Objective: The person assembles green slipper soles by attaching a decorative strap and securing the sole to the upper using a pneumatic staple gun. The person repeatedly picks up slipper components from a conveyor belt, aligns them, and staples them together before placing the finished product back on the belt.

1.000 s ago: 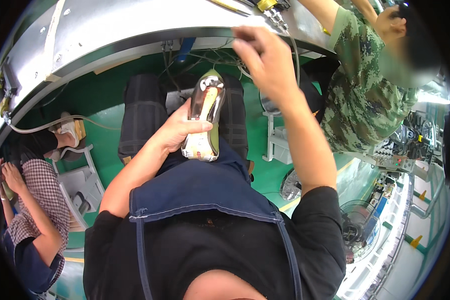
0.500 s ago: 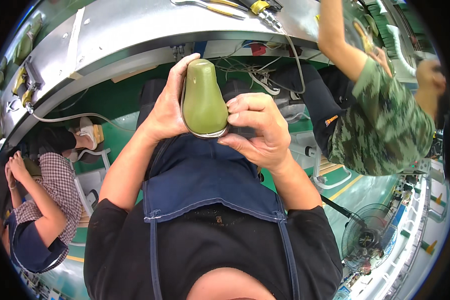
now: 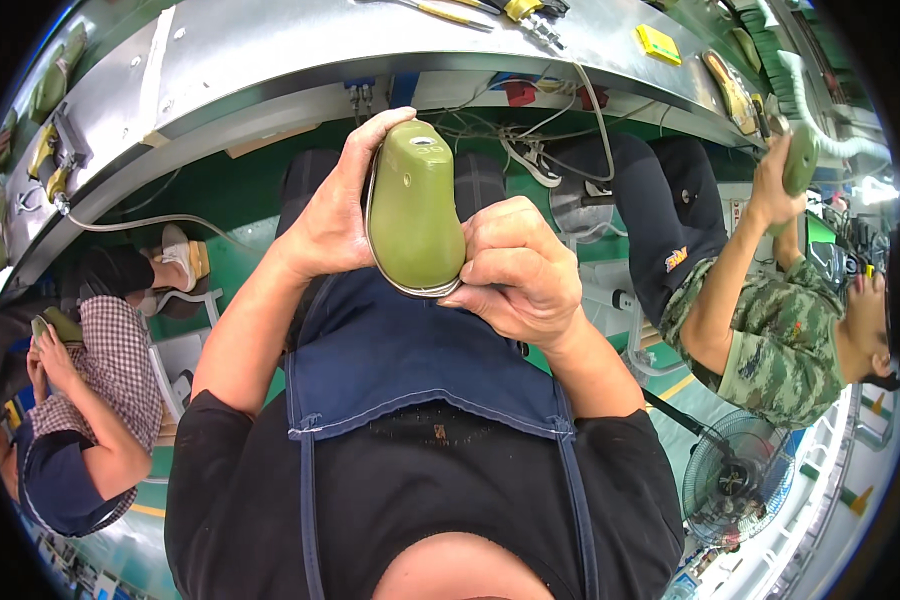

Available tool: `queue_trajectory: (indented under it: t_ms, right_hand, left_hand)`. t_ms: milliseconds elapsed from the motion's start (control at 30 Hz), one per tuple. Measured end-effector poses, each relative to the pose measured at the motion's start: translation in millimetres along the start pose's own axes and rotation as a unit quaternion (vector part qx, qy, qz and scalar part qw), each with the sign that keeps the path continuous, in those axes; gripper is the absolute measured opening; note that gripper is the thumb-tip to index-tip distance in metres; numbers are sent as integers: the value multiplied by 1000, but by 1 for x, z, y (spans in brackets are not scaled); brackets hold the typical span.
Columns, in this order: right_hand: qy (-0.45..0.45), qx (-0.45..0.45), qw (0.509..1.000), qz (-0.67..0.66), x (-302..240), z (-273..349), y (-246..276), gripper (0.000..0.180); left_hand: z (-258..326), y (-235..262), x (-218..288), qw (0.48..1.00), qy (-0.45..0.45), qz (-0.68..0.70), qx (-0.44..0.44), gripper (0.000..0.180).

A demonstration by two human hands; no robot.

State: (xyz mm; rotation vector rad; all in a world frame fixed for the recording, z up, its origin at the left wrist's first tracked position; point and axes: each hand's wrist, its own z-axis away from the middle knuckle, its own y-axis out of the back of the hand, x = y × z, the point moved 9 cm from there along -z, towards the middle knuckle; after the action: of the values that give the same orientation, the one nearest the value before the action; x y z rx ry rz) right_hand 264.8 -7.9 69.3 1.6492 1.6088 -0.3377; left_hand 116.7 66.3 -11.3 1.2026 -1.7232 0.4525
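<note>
A smooth green shoe last (image 3: 420,225) is held up in front of my apron, its narrow end pointing away toward the bench and its broad end toward me. A small hole shows on its top face, and a thin edge of material runs along its left side and near end. My left hand (image 3: 332,215) is wrapped round its left side, the fingers mostly hidden behind it. At the near right edge, my right hand (image 3: 526,265) is closed, with thumb and bent fingers pinching the rim of the last.
A metal bench (image 3: 260,60) curves across the far side, bearing yellow-handled pliers (image 3: 440,15), a yellow box (image 3: 658,44) and a hand tool (image 3: 45,165). Cables hang beneath it. Co-workers sit left and right; the right one holds a green last (image 3: 800,160). A fan (image 3: 735,480) stands behind right.
The last has tilted so more of its far end shows, and it has shifted slightly right and nearer. My right fingers have curled more tightly. The right co-worker has leaned back and lifted a green last.
</note>
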Motion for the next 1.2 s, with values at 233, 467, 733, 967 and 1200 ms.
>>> queue_trajectory:
  t_ms: [233, 467, 733, 967, 1200]
  right_hand:
    - [-8, -7, 1000, -7, 0, -1, -2, 31]
    - [-6, -6, 1000, 7, -1, 2, -1, 29]
    - [6, 0, 1000, 14, 4, 4, -2, 32]
    - [-34, -25, 998, -43, 20, 2, 1, 98]
    - [-41, -116, 991, -43, 30, 8, -19, 125]
  left_hand:
    - [5, -7, -7, 1000, 16, 10, -5, 121]
    - [9, -14, -10, 999, 29, 31, 1, 125]
    - [12, -16, -9, 995, 43, 74, 50, 127]
    - [15, -20, -8, 997, 24, 68, 39, 125]
    - [35, -43, -12, 992, 61, 110, 4, 119]
